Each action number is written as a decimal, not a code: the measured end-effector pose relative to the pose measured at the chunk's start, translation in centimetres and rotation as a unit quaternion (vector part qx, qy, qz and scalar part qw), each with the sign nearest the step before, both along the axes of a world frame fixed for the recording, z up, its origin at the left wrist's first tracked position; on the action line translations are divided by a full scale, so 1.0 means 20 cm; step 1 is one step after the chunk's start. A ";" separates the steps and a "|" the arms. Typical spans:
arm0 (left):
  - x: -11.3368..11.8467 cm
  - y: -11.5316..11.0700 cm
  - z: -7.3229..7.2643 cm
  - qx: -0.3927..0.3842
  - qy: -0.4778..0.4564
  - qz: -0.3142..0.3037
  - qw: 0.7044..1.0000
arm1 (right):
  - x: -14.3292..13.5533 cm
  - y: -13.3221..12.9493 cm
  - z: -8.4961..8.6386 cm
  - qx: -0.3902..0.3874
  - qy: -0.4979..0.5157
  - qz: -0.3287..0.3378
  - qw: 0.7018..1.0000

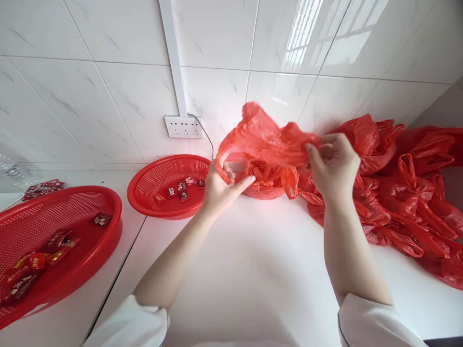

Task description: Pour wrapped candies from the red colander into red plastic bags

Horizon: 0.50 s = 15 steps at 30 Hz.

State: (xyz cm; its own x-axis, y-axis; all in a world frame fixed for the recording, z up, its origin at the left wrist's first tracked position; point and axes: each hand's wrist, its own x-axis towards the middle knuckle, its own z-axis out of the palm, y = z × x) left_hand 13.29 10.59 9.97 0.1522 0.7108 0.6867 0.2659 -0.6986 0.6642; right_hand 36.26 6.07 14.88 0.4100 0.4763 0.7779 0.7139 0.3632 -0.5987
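Thin red plastic bag (265,137), crumpled and see-through in places, its film creased and loosely spread; held in the air between the two hands, above the counter and in front of the tiled wall (217,29). Left hand (220,190) partly open: thumb stretched away, fingers behind the bag's edge, which loops about them. Right hand (334,161) closed, pinching the bag's other end between thumb and fingers.

Counter (253,270) white, smooth, a dark seam on the left. Below the raised bag, a red bundle (265,189); to the right, a heap of red bags (408,197), several knotted. Two red perforated baskets (170,212) on the left, a few wrapped sweets in each. Wall pale, grey-veined; a white socket strip (183,126) with a dark cable.
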 end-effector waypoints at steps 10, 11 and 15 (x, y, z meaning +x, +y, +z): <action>-0.55 -0.51 0.04 -0.178 0.007 0.032 0.984 | -0.11 -0.24 -0.16 -0.187 -0.179 -0.013 0.966; -0.56 -0.55 0.02 -0.253 -0.027 -0.010 0.967 | -0.18 -0.30 -0.16 -0.144 -0.177 0.035 0.973; -0.58 -0.67 -0.08 -0.470 -0.103 -0.119 0.869 | -0.52 -0.48 -0.28 -0.130 -0.249 0.422 0.862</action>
